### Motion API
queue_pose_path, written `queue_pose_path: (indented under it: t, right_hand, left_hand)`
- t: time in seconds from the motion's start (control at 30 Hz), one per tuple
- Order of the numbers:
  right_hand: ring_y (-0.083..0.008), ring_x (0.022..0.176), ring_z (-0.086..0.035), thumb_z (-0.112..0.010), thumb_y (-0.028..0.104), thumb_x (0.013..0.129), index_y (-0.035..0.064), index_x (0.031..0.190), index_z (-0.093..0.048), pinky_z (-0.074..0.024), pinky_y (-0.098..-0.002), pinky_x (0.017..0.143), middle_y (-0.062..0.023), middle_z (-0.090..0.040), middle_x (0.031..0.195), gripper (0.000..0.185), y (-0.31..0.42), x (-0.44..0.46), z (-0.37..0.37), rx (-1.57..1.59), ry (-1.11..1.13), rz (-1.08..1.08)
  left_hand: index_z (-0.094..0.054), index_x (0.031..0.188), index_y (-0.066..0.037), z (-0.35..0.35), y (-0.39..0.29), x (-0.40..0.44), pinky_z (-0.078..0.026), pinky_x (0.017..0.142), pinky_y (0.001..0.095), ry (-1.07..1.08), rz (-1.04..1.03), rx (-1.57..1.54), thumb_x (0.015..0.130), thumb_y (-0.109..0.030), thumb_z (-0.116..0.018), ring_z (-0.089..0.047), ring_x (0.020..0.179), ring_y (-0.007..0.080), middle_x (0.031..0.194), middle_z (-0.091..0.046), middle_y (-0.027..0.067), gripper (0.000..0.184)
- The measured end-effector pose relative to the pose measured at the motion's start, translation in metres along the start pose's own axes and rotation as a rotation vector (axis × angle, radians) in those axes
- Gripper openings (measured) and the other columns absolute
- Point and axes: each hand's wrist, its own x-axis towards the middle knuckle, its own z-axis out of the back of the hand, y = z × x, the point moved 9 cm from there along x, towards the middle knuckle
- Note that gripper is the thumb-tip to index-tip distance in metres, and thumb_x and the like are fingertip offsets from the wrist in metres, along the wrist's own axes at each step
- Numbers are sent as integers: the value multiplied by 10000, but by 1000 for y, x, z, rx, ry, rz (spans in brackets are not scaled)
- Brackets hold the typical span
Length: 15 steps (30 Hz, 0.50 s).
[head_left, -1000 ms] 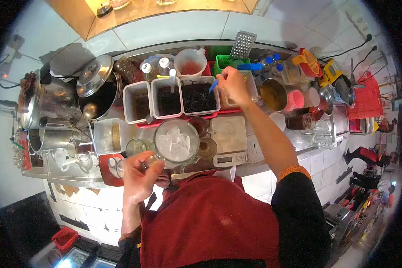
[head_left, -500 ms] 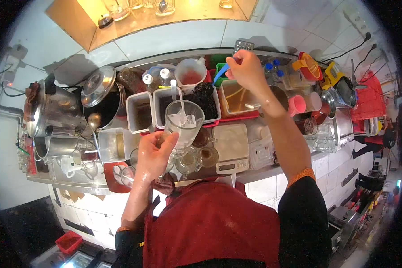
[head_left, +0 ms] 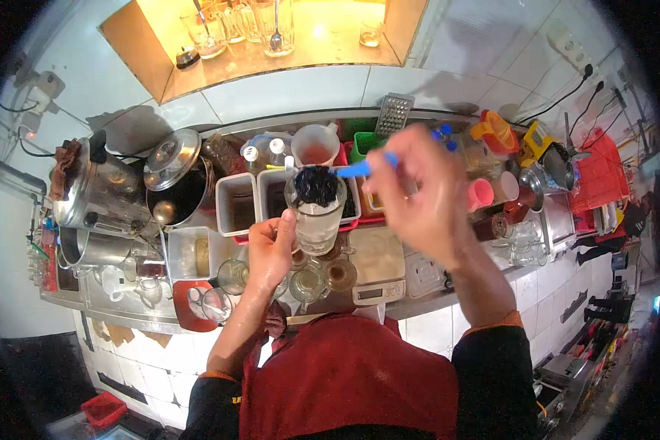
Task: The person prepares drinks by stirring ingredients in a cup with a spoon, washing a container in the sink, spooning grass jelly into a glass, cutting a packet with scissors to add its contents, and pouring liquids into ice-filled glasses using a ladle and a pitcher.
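My left hand (head_left: 273, 249) grips a glass mug (head_left: 318, 229) by its left side, held above the counter. Ice shows pale through its wall. My right hand (head_left: 418, 198), blurred, is closed on a blue-handled utensil (head_left: 367, 166). Dark, shiny strips of jelly-like stuff (head_left: 316, 185) lie at the mug's mouth, by the utensil's far end. Behind the mug, white rectangular tubs stand in a row; the left one (head_left: 236, 204) holds brown contents, and the mug partly hides the others.
A kitchen scale (head_left: 378, 292) and glass mugs (head_left: 308, 283) stand near the counter's front. Large pots (head_left: 176, 180) are at the left. A metal grater (head_left: 395, 114), a pink cup (head_left: 480, 193) and a yellow tool (head_left: 537, 143) are at the right. A person (head_left: 614, 227) is at far right.
The mug has risen and moved toward the tubs. My right hand has brought the blue-handled utensil over to it, and the dark strips have gone from the tub to the mug's mouth.
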Motion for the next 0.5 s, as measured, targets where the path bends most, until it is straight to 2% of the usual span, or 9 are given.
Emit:
queue_pose_path:
  t: [0.03, 0.07, 0.13, 0.17, 0.23, 0.3, 0.37, 0.43, 0.5]
  right_hand:
    - [-199, 642, -664, -643, 64, 871, 15, 882, -563, -502, -329, 524, -141, -649, 793, 95, 11, -13, -7, -101, 34, 131]
    - [-199, 642, -664, -643, 64, 871, 15, 882, -563, -502, -329, 524, -141, -649, 793, 95, 10, -22, -8, -106, 31, 127]
    - [-248, 698, -647, -678, 70, 834, 23, 926, -583, -503, -357, 565, -123, -632, 833, 141, 25, -44, -11, -57, 23, 348]
    - [-248, 698, -647, -678, 70, 834, 23, 926, -583, -503, -357, 565, -123, -632, 833, 141, 17, -49, -13, -67, 11, 337]
    - [-220, 698, -669, -746, -24, 738, -6, 920, -604, -557, -308, 577, -132, -662, 912, 231, 29, -80, -13, -35, 54, 630]
    - [-243, 737, -670, -750, 5, 735, -21, 938, -604, -566, -333, 609, -161, -645, 992, 252, 28, -88, -15, 65, 117, 623]
    - [-264, 785, -662, -738, 31, 757, -26, 931, -604, -569, -352, 645, -153, -624, 1025, 226, 35, -98, -8, 50, 76, 690]
    - [-268, 798, -658, -733, 38, 763, -27, 914, -606, -570, -358, 652, -137, -622, 1010, 208, 36, -105, -13, -13, 66, 698]
    - [-273, 811, -654, -728, 45, 770, -29, 898, -607, -570, -363, 659, -122, -619, 995, 191, 37, -110, -11, -23, 81, 729]
  left_hand:
    - [-460, 557, -85, -1, 0, -1, -236, 457, 247, 4, 0, -2, 987, -373, -535, -330, 500, 32, 532, -421, -64, 523]
    - [-449, 552, -87, 0, -2, -3, -231, 458, 248, -16, -31, -42, 991, -364, -529, -324, 502, 33, 530, -413, -63, 526]
    - [-457, 545, -80, 3, -5, -5, -245, 468, 245, -40, -50, -81, 1001, -336, -516, -337, 504, 37, 530, -424, -54, 526]
    - [-457, 545, -80, 4, -4, -6, -245, 468, 245, -22, -46, -78, 1001, -336, -516, -337, 504, 37, 530, -424, -54, 526]
    - [-486, 550, -68, 11, 0, -7, -272, 476, 248, -113, -58, -45, 1005, -339, -502, -376, 502, 47, 535, -467, -36, 529]
    - [-514, 554, -61, 14, -6, -12, -295, 481, 256, -162, -124, -23, 1007, -356, -487, -418, 500, 69, 545, -511, -5, 541]
    - [-476, 552, -79, 8, -6, -12, -300, 484, 267, -88, -104, -152, 1004, -384, -485, -428, 498, 87, 534, -500, 8, 545]
    - [-426, 563, -99, 10, 1, -11, -307, 492, 280, -84, -37, -243, 999, -400, -490, -425, 498, 97, 522, -468, 7, 533]
    - [-404, 571, -106, 5, -5, -15, -308, 495, 283, -84, -30, -209, 999, -401, -491, -417, 498, 96, 521, -458, 4, 527]
